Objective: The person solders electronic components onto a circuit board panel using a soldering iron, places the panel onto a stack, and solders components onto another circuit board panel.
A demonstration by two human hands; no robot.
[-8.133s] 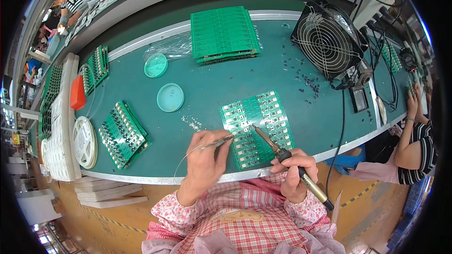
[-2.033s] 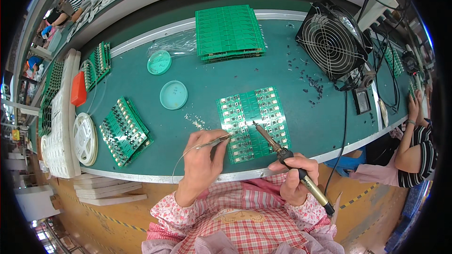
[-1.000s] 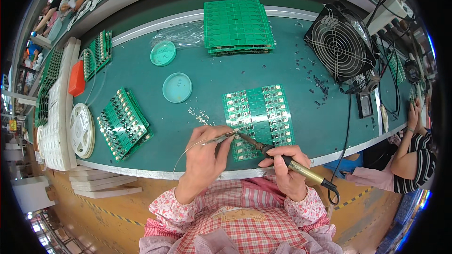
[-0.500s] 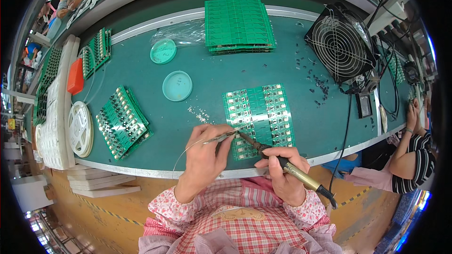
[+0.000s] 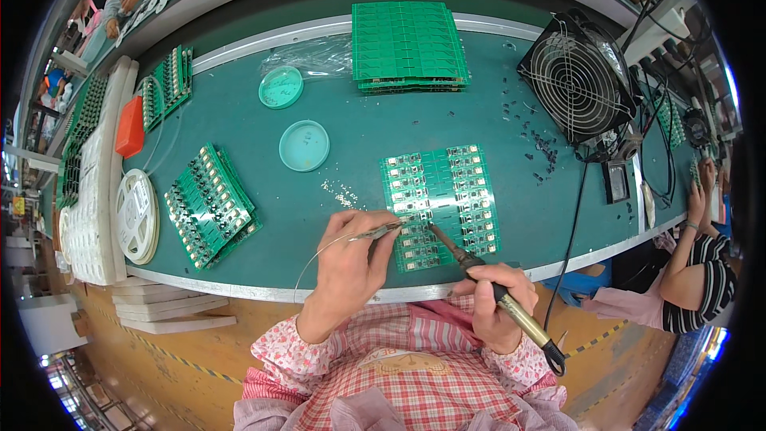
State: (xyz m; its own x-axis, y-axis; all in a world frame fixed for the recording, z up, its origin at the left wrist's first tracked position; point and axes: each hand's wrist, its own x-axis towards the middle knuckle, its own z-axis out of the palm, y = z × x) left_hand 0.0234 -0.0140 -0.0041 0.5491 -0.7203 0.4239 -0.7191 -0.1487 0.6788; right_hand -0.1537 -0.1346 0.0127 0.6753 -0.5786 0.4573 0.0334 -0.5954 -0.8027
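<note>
On the green desk (image 5: 319, 215), the green panel of small circuit boards (image 5: 441, 206) lies at 12 o'clock from the hands. Soldering is in hand. The right hand (image 5: 493, 303), grip closed, holds the soldering iron (image 5: 479, 275); the left hand (image 5: 351, 259) pinches thin solder wire (image 5: 375, 231). The next joint asks for a steady tip.

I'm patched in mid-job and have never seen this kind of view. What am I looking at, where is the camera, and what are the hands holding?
It is a fisheye camera worn on a person's head, looking down, so straight edges bend near the rim. No machine: two bare hands. The left hand pinches a thin solder wire in tweezers. The right hand grips a soldering iron, its tip meeting the wire on a green circuit board panel. On the green bench lie a stack of blank boards, two round lids, populated boards, a white reel and a fan. Another person sits at the right.
</note>
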